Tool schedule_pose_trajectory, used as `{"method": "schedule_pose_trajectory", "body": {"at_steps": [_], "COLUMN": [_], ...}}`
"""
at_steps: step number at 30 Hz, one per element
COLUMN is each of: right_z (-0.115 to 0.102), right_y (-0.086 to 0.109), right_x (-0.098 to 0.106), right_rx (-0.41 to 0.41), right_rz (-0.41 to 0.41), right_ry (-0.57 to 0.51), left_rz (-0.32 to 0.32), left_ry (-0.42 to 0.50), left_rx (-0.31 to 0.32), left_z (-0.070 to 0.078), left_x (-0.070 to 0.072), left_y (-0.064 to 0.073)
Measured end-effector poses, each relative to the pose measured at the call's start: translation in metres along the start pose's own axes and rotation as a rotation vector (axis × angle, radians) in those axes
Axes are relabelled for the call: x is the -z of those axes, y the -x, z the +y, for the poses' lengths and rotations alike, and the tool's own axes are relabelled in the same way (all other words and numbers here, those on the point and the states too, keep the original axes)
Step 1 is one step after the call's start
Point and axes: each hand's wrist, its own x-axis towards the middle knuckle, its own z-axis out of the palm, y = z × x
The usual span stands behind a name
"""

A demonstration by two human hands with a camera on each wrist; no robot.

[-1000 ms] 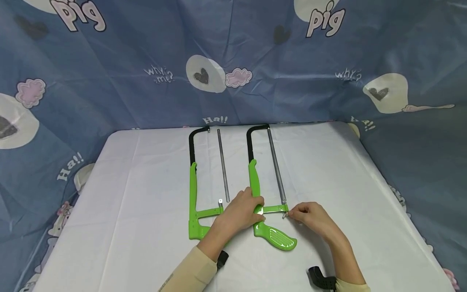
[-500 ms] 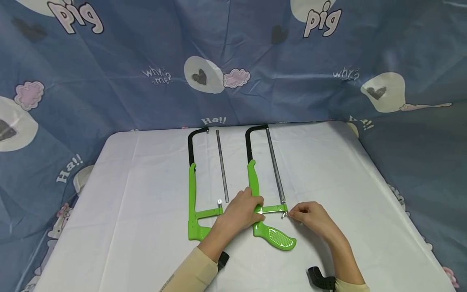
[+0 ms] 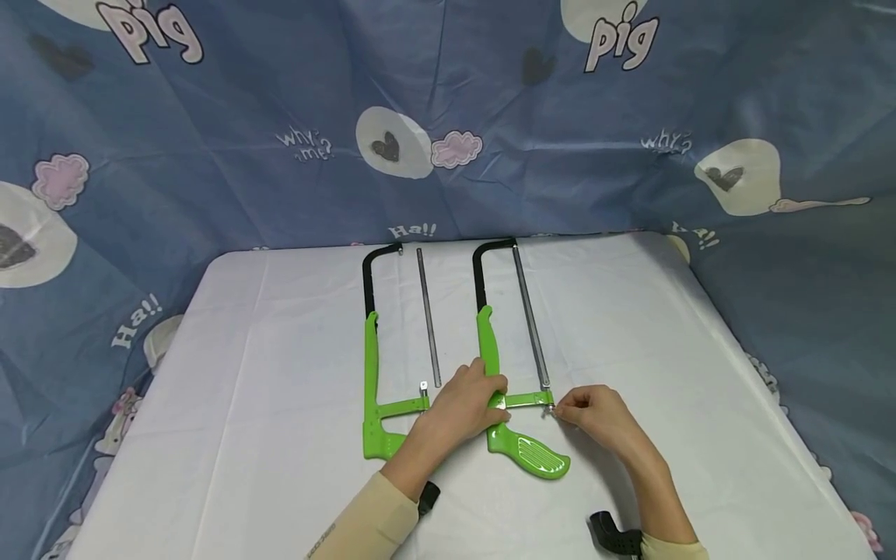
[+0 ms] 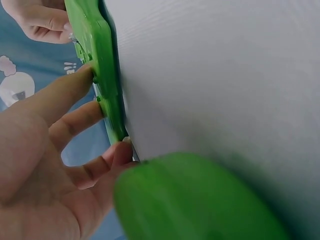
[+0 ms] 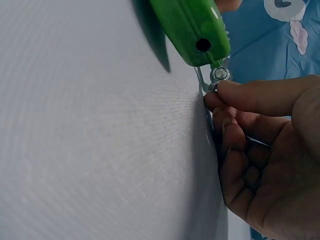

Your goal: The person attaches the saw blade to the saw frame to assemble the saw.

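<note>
Left hand (image 3: 458, 400) grips the green saw (image 3: 488, 342) near its middle, right hand (image 3: 598, 416) pinches its little wing nut (image 3: 548, 411) | saw lies on the bench (image 3: 280, 373), beside another saw (image 3: 371, 365) | looks stiff, maybe slippery; thin blade (image 3: 530, 315) may bend | best hold: fat handle (image 3: 535, 457), nut's wings

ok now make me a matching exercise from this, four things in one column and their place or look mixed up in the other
Things
1. left hand
2. right hand
3. loose blade
4. backdrop

Descriptions
A. lies untouched on the white table
B. blue, printed with hearts
C. grips a green saw frame
D. pinches a small metal fitting

Pairs: 1-C, 2-D, 3-A, 4-B
</note>
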Motion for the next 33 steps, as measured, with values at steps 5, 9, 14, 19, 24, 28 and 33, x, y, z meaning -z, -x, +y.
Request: {"method": "schedule_pose_trajectory", "body": {"at_steps": [5, 9, 14, 19, 24, 28, 33], "right_z": [0.001, 0.000, -0.001, -0.002, -0.002, -0.002, -0.002], "right_y": [0.000, 0.000, 0.001, 0.002, 0.003, 0.003, 0.004], "right_x": [-0.002, -0.001, 0.000, -0.001, -0.002, -0.002, 0.000], "right_rx": [0.006, 0.007, -0.001, -0.014, -0.019, -0.029, -0.030], "right_rz": [-0.004, -0.020, -0.048, -0.057, -0.044, -0.038, -0.034], "right_ry": [0.002, -0.004, -0.020, -0.017, -0.002, -0.002, -0.010], "left_rz": [0.000, 0.019, 0.042, 0.051, 0.063, 0.080, 0.090], "left_ry": [-0.017, -0.044, -0.079, -0.150, -0.237, -0.267, -0.263], "left_rx": [0.002, 0.003, 0.015, 0.026, 0.024, 0.017, 0.006], "left_z": [0.000, 0.000, 0.002, 0.005, 0.009, 0.011, 0.011], "left_x": [-0.001, -0.001, -0.002, -0.003, -0.006, -0.006, -0.007], "left_y": [-0.002, -0.002, -0.002, -0.004, -0.007, -0.008, -0.009]}}
